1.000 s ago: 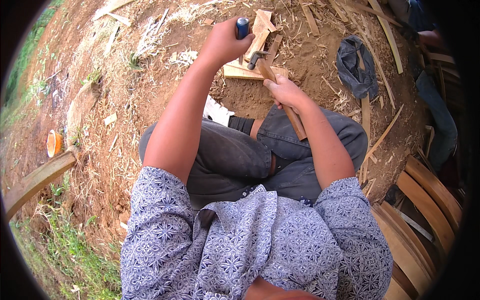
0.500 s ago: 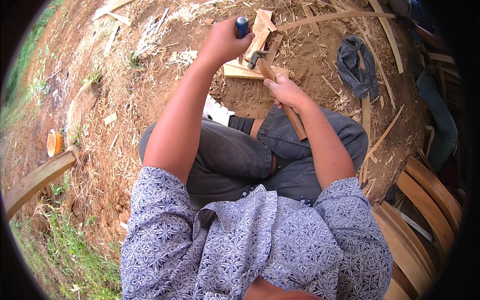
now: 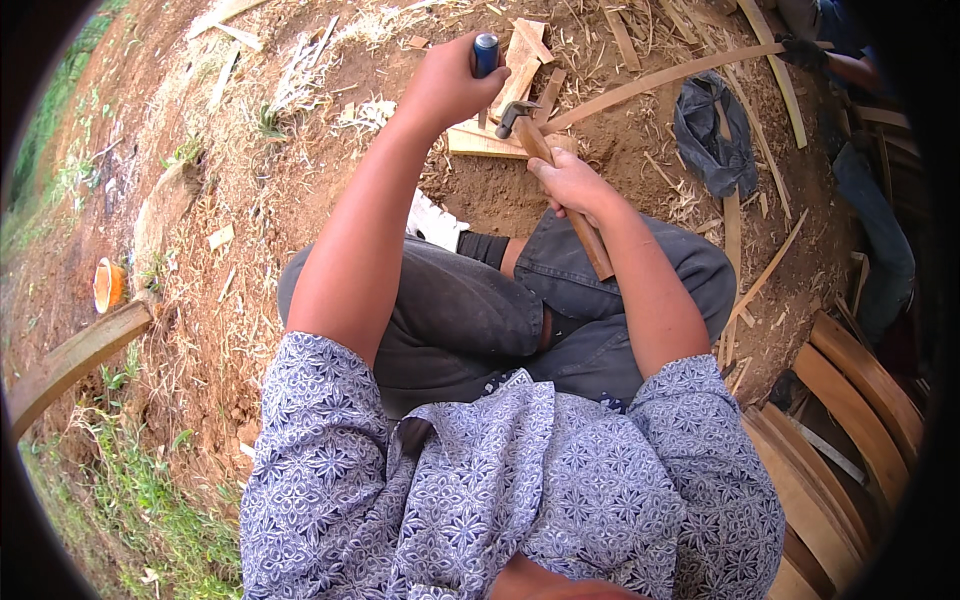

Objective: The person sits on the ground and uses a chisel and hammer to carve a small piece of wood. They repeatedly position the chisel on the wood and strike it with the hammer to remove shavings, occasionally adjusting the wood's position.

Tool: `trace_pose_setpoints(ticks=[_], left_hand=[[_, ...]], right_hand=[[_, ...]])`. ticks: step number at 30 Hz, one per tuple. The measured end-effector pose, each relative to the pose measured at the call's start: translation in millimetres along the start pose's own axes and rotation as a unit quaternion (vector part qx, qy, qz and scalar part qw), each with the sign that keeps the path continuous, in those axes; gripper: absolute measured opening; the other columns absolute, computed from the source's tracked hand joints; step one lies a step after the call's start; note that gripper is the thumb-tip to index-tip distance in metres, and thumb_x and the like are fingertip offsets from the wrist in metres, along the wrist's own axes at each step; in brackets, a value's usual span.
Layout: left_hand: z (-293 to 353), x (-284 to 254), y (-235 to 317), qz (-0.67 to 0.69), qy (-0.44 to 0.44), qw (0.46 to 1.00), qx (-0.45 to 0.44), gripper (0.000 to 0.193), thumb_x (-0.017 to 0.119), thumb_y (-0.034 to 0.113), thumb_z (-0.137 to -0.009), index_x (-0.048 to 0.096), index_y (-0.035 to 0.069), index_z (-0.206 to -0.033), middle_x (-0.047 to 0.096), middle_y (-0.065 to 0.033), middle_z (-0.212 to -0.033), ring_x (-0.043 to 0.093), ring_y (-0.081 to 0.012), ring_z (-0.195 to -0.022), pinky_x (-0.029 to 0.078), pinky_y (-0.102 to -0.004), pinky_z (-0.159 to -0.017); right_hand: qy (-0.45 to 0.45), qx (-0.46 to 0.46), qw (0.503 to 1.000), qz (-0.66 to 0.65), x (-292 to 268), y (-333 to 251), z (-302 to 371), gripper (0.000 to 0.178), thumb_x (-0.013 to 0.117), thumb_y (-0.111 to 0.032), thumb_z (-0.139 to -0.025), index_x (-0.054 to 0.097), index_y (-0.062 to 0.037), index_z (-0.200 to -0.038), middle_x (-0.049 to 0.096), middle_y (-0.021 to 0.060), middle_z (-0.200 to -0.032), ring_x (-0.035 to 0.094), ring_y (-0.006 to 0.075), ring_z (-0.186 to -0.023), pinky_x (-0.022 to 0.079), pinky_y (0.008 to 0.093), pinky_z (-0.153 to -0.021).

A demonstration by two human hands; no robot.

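My left hand (image 3: pixel 452 85) is closed around the blue handle of a chisel (image 3: pixel 486 55), held upright. Its metal blade points down at a pale wooden board (image 3: pixel 485 140) on the ground; I cannot tell whether the tip touches. In my right hand (image 3: pixel 578 187) is a claw hammer (image 3: pixel 533 140), gripped along its wooden handle. The dark metal head sits just right of the chisel, above the board, and the handle's end reaches back over my crossed legs. Another piece of wood (image 3: pixel 522 62) lies beyond the board.
A long thin wooden strip (image 3: pixel 660 77) runs from the board to a co-worker's dark-gloved hand (image 3: pixel 803 53) at far right. A black plastic bag (image 3: pixel 712 135) lies right of the board. Curved planks (image 3: pixel 850 400) are stacked at lower right. Shavings cover the dirt; an orange object (image 3: pixel 108 286) lies left.
The long wooden strip has swung nearer at its left end, now reaching the board behind the hammer. The co-worker's gloved hand has shifted slightly. Both my hands and tools look still.
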State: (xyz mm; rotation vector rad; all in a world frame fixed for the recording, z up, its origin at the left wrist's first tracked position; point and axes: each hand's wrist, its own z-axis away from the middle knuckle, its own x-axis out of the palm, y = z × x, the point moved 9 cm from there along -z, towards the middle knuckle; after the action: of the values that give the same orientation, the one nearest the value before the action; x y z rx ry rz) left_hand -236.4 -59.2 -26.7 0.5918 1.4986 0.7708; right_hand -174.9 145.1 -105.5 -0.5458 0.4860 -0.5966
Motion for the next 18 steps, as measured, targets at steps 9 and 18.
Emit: trace_pose_setpoints(ticks=[9, 18], left_hand=[[2.8, 2.3, 1.0, 0.003, -0.030, 1.000, 0.006, 0.027, 0.077, 0.032, -0.088, 0.073, 0.012, -0.106, 0.076, -0.0078, -0.091, 0.072, -0.0213, -0.085, 0.056, -0.0361, -0.077], [-3.7, 3.4, -23.4, 0.062, -0.056, 0.996, 0.009, 0.025, 0.076, 0.028, -0.091, 0.071, 0.009, -0.106, 0.074, -0.0068, -0.095, 0.069, -0.0181, -0.088, 0.055, -0.0363, -0.080]], right_hand=[[-0.010, -0.048, 0.998, -0.027, -8.9, -20.5, 28.7, 0.042, 0.053, -0.033, -0.104, 0.057, 0.0022, -0.126, 0.051, -0.0011, -0.070, 0.050, 0.0093, -0.051, 0.044, 0.0274, -0.049], [-0.065, -0.094, 0.992, 0.057, 9.6, -82.8, 126.6, 0.032, 0.049, -0.027, -0.107, 0.060, -0.0008, -0.123, 0.047, -0.0043, -0.067, 0.044, 0.0049, -0.048, 0.038, 0.0227, -0.047]])
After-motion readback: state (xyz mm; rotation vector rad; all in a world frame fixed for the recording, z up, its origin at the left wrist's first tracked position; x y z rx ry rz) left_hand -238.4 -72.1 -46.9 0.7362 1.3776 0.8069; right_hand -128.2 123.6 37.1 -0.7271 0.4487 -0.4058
